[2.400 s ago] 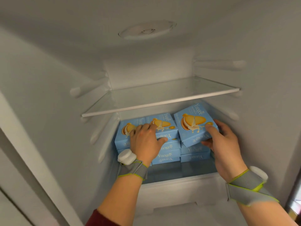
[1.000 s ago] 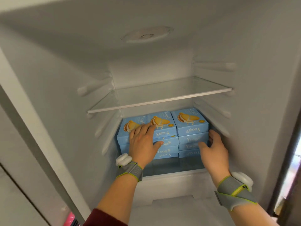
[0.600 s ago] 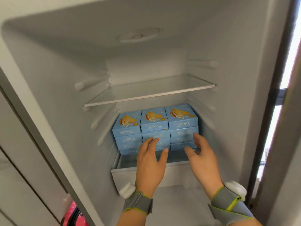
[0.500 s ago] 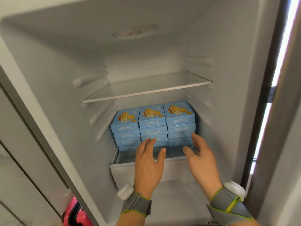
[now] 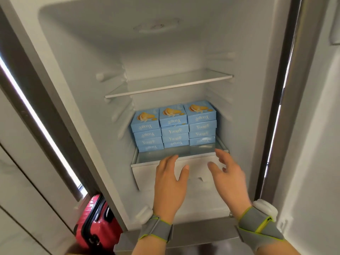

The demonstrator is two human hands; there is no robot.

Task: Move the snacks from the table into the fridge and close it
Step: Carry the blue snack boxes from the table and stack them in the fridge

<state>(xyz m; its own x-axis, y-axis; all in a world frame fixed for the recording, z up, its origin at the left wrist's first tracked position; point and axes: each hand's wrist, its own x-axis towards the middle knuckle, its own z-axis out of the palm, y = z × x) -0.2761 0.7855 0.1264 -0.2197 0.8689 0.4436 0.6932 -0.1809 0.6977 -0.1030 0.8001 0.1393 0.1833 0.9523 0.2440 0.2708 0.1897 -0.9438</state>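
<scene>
Several light-blue snack boxes stand in three neat stacks side by side at the back of the open fridge, on its lower glass shelf. My left hand hovers in front of that shelf's edge, fingers straight, holding nothing. My right hand is beside it, fingers spread and relaxed, also empty. Both hands are clear of the boxes. Grey straps with white pods wrap both wrists.
An upper glass shelf sits bare above the boxes. A white drawer lies under the lower shelf. The fridge door stands open at the right. A red suitcase stands on the floor, left of the fridge.
My right hand set the last box flat on the right stack. Both hands then let go and drew back out of the fridge, and my head moved back too.
</scene>
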